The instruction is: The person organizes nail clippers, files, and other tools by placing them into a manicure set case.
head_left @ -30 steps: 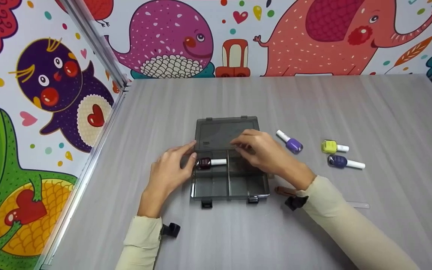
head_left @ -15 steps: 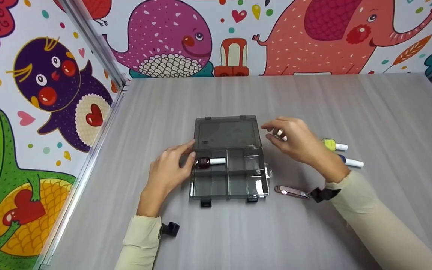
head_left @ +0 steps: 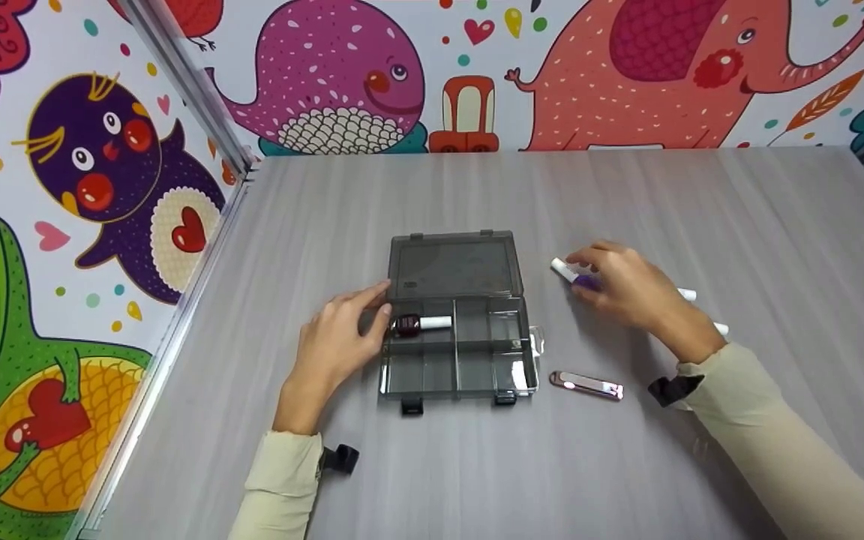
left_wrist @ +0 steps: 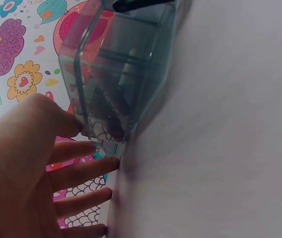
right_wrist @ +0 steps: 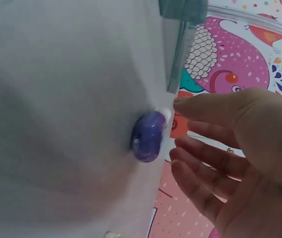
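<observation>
A smoky-grey compartment box (head_left: 456,373) lies with its lid (head_left: 453,266) folded back. Inside its upper left compartment is a dark red nail polish bottle (head_left: 408,325) with a white cap. My left hand (head_left: 338,330) rests at the box's left edge; the left wrist view shows the thumb by the box wall (left_wrist: 89,84) and the fingers spread. On the right, my right hand (head_left: 623,289) hovers over a purple nail polish bottle (head_left: 586,282) lying on the table. In the right wrist view the fingers (right_wrist: 200,186) are loosely bent, apart from the purple bottle (right_wrist: 150,136).
A metallic nail clipper (head_left: 586,385) lies right of the box. White caps (head_left: 687,295) of two other polish bottles show behind the right hand. A small clear tab (head_left: 537,340) sticks out at the box's right side. A cartoon-printed wall (head_left: 552,97) stands behind the table.
My right hand has moved from over the box rightward to the purple bottle, uncovering the right compartments and the nail clipper. The left hand has stayed at the box edge.
</observation>
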`<state>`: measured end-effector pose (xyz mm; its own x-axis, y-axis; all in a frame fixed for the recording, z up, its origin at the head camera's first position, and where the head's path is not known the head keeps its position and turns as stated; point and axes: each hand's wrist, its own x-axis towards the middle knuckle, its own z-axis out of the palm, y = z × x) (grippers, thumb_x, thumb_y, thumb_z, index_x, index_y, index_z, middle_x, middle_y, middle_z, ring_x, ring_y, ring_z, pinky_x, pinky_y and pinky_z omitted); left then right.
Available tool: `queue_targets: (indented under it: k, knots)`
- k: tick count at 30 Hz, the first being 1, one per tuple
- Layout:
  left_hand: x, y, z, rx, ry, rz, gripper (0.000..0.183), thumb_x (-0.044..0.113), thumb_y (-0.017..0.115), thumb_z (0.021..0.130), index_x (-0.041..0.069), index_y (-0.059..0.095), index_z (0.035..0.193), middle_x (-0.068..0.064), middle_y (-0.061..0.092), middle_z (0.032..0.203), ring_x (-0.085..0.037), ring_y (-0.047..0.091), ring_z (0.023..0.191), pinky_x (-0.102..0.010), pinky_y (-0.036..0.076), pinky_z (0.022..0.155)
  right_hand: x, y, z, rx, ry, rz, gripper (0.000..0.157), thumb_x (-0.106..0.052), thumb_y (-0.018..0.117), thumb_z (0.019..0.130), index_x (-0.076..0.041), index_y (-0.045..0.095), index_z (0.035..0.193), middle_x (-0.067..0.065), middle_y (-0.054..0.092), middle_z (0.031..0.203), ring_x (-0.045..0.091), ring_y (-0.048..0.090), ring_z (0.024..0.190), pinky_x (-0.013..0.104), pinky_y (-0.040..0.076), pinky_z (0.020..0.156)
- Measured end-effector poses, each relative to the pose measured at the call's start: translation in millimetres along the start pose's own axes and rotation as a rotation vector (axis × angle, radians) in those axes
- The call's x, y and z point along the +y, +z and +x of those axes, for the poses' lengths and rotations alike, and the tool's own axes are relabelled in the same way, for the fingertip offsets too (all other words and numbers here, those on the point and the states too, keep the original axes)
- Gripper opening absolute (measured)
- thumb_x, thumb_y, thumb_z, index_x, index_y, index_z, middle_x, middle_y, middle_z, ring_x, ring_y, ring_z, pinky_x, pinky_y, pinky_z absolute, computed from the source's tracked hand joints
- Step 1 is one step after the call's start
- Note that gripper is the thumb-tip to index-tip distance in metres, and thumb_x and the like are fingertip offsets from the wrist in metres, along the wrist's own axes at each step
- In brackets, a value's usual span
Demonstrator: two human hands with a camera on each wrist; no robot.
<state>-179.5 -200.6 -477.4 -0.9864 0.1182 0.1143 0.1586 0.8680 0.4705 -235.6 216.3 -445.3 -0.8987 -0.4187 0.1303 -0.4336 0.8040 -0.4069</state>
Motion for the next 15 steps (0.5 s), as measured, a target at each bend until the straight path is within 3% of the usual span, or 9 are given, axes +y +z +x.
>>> queue_targets:
  k: [7, 15]
  knots:
    - [-0.1, 1.1, -0.4, -0.003, -0.009, -0.001, 0.047, 0.049, 0.055, 0.11, 0.035, 0.061, 0.154, -0.001, 0.07, 0.149, -0.034, 0.064, 0.141, -0.065, 0.061, 0.098, 7.5, 2.2, -3.4, -0.048, 0.076, -0.003, 0.043, -0.013, 0.086, 0.091, 0.002, 0.073, 0.13, 0.021, 0.071, 0.121, 0.038, 0.073, 0.106, 0.059, 0.061, 0.089]
    - [0.0, 1.2, 1.1, -0.002, -0.015, 0.01, 0.047, 0.05, 0.055, 0.109, 0.037, 0.061, 0.154, -0.001, 0.069, 0.15, -0.035, 0.064, 0.141, -0.067, 0.06, 0.099, 8.2, 4.6, -4.8, -0.061, 0.073, 0.01, 0.04, -0.012, 0.087, 0.09, 0.003, 0.075, 0.125, 0.021, 0.072, 0.115, 0.034, 0.072, 0.1, 0.057, 0.062, 0.086]
